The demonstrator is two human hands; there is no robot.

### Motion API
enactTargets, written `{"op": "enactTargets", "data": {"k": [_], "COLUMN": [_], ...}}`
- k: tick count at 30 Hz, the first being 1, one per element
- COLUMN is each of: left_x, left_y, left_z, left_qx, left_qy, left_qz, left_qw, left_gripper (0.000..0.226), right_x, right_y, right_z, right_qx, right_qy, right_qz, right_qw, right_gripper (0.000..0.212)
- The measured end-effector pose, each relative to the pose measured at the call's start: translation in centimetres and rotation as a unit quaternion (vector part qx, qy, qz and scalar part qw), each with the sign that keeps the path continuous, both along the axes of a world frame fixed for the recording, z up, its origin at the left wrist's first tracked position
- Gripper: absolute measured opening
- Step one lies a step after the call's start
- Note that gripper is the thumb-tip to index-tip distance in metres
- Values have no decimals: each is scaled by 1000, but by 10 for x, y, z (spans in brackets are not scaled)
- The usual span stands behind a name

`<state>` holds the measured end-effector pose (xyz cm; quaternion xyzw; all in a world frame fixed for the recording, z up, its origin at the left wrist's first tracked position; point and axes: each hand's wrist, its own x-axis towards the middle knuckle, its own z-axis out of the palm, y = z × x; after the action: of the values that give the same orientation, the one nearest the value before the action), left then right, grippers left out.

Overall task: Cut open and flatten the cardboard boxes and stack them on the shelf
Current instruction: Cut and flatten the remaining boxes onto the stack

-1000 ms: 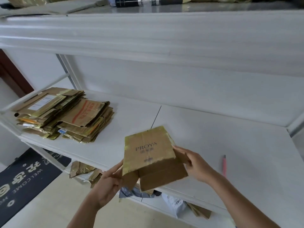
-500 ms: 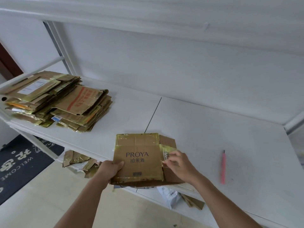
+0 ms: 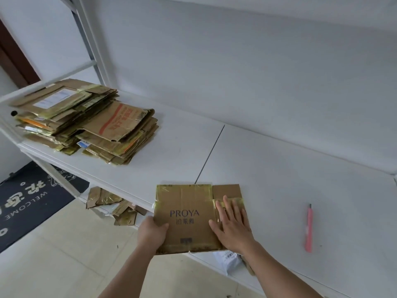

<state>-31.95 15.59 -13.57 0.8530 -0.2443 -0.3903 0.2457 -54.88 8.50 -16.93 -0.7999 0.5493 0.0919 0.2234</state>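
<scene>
One flattened box (image 3: pixel 184 218), printed PROYA and edged with yellowish tape, lies at the front edge of the white shelf (image 3: pixel 279 179), its near end overhanging the edge a little. A plain brown flap sticks out from its far right corner. The left hand (image 3: pixel 151 233) grips the box's near left edge, thumb on top and fingers curled under out of sight. The right hand (image 3: pixel 233 225) lies flat on the box's right side with fingers straight and spread, pressing down on the taped flap and holding nothing.

Well to the left on the same shelf sits a stack (image 3: pixel 86 121) of flattened boxes, uneven at the edges; the top sheets show a white label and red print. A pink cutter (image 3: pixel 309 227) lies on the shelf to the right of the box, apart from the right hand. On the lower shelf, under the box, are cardboard scraps (image 3: pixel 111 205) and a white parcel bag (image 3: pixel 231 260). A dark mat (image 3: pixel 28 203) reading WELCOME covers the floor at the left.
</scene>
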Motion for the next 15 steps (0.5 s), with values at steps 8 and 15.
{"op": "enactTargets", "data": {"k": [8,15], "left_x": [-21,-4], "left_y": [-12,-12], "left_z": [-18,-42], "left_qx": [-11,-95], "left_qy": [-34,104], "left_qz": [-5,92], "left_qw": [999,986], "left_gripper": [62,36], "right_x": [32,31], "right_y": [2,6], "right_z": [3,-12], "right_qx": [-62,-172], "right_qy": [10,23], "right_qz": [-77,-50], "right_qw": [995,984], "right_gripper": [72,74]}}
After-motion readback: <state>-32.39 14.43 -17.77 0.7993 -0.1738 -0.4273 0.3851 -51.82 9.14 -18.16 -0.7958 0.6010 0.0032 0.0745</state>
